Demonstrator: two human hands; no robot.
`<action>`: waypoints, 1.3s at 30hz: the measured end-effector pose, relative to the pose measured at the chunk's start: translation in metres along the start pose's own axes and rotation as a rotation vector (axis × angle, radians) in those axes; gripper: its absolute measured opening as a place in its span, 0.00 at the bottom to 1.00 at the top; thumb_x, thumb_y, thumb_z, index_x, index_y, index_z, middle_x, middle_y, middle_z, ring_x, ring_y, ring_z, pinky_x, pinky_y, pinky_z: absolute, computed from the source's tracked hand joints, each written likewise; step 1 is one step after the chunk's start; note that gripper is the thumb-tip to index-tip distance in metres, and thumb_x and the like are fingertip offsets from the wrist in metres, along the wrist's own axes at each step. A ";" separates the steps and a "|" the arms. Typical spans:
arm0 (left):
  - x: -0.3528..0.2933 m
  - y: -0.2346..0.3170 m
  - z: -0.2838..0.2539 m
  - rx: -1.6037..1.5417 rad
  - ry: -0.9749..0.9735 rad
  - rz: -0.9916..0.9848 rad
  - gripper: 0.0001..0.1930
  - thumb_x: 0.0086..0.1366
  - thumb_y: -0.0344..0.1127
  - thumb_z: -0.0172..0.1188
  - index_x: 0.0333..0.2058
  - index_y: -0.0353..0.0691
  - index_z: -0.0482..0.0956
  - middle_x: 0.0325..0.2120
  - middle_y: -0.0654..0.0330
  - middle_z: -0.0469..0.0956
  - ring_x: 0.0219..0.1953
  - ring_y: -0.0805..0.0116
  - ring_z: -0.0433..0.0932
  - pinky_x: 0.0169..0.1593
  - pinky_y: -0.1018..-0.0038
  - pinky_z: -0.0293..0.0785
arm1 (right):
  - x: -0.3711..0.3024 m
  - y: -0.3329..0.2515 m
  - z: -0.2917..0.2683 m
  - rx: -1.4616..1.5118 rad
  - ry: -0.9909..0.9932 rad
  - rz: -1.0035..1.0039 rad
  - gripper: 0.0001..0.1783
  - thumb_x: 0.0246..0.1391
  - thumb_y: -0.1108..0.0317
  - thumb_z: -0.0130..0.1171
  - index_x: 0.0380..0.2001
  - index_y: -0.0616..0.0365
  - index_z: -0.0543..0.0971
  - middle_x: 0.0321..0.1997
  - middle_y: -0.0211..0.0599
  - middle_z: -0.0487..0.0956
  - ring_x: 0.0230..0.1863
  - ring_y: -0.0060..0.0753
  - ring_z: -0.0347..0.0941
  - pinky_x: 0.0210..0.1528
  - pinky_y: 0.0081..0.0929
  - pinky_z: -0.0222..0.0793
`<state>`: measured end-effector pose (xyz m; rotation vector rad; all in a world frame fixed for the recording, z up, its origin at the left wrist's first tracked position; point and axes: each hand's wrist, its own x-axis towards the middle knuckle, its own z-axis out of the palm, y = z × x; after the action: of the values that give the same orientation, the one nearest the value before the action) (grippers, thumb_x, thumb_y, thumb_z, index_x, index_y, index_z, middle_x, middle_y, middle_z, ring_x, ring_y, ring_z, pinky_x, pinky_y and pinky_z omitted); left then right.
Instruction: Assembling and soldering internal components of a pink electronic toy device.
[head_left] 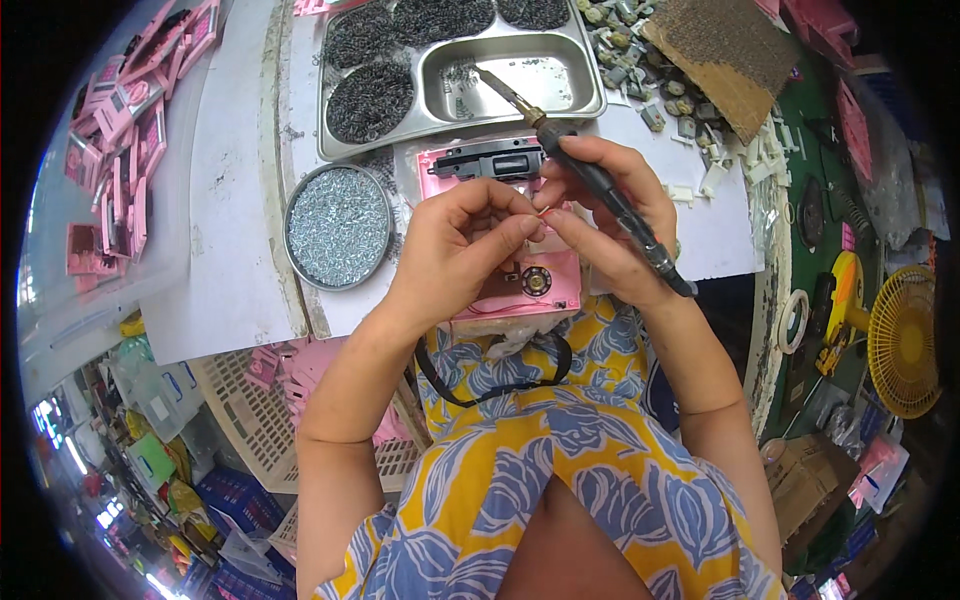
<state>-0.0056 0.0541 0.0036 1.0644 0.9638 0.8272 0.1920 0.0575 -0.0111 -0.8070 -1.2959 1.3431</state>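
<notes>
My left hand point(462, 240) is closed in a pinch on a thin wire point(543, 211), reddish and pale, over a pink plastic casing point(556, 296). My right hand point(625, 215) meets it there, thumb and fingertip also at the wire. That same right hand grips a soldering iron point(602, 185) with a black handle; its metal tip points up and left, over the steel tray. In the casing sits a round dark part point(536, 281) with a metallic centre. Behind the fingers lies a black plastic part point(490, 163) with a rectangular window. My fingers hide the wire's ends.
Beyond lies a compartmented steel tray point(437, 128) holding small dark pieces. A round dish point(338, 228) of small silvery parts stands left. Pink cases point(125, 150) pile up at far left. Cardboard point(722, 60) and loose small parts lie far right, with a yellow fan point(902, 340) nearer.
</notes>
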 end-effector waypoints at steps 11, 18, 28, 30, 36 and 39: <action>0.002 -0.006 -0.007 -0.046 -0.050 -0.018 0.06 0.70 0.29 0.61 0.39 0.32 0.78 0.31 0.62 0.82 0.28 0.81 0.78 0.33 0.83 0.76 | 0.001 0.007 0.008 -0.092 0.003 -0.116 0.30 0.50 0.85 0.62 0.58 0.57 0.74 0.47 0.36 0.75 0.43 0.25 0.77 0.49 0.23 0.74; 0.002 -0.011 0.006 -0.016 0.064 0.090 0.06 0.69 0.30 0.63 0.39 0.33 0.79 0.30 0.63 0.81 0.26 0.81 0.76 0.30 0.83 0.73 | -0.011 0.012 0.017 -0.391 0.191 -0.214 0.27 0.46 0.82 0.66 0.53 0.58 0.76 0.40 0.38 0.76 0.37 0.31 0.75 0.41 0.24 0.72; 0.023 -0.024 0.010 0.998 0.250 0.685 0.08 0.53 0.29 0.69 0.33 0.38 0.82 0.41 0.56 0.74 0.45 0.55 0.72 0.50 0.63 0.65 | -0.070 -0.038 -0.054 -0.382 0.210 -0.040 0.14 0.55 0.77 0.65 0.43 0.64 0.75 0.33 0.31 0.78 0.31 0.15 0.68 0.33 0.16 0.63; 0.023 -0.024 0.012 1.049 0.246 0.674 0.08 0.54 0.29 0.70 0.33 0.37 0.82 0.42 0.55 0.74 0.45 0.55 0.72 0.51 0.64 0.65 | -0.078 -0.027 -0.059 -0.436 0.132 -0.033 0.15 0.54 0.76 0.66 0.44 0.64 0.76 0.29 0.29 0.77 0.28 0.13 0.66 0.30 0.15 0.60; 0.024 -0.024 0.010 1.074 0.237 0.680 0.08 0.53 0.29 0.69 0.33 0.38 0.82 0.41 0.55 0.74 0.45 0.55 0.72 0.50 0.63 0.64 | -0.076 -0.019 -0.053 -0.429 0.144 0.036 0.15 0.54 0.74 0.67 0.44 0.64 0.76 0.29 0.27 0.77 0.27 0.12 0.65 0.29 0.14 0.59; 0.024 -0.024 0.009 1.080 0.234 0.682 0.08 0.53 0.29 0.69 0.33 0.38 0.82 0.40 0.56 0.74 0.44 0.56 0.72 0.49 0.62 0.64 | -0.073 -0.017 -0.053 -0.421 0.135 0.037 0.15 0.55 0.73 0.67 0.44 0.63 0.76 0.28 0.26 0.76 0.26 0.11 0.65 0.28 0.14 0.58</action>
<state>0.0140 0.0664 -0.0234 2.3524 1.3012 0.9943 0.2622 -0.0015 -0.0181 -1.1932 -1.4826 1.0338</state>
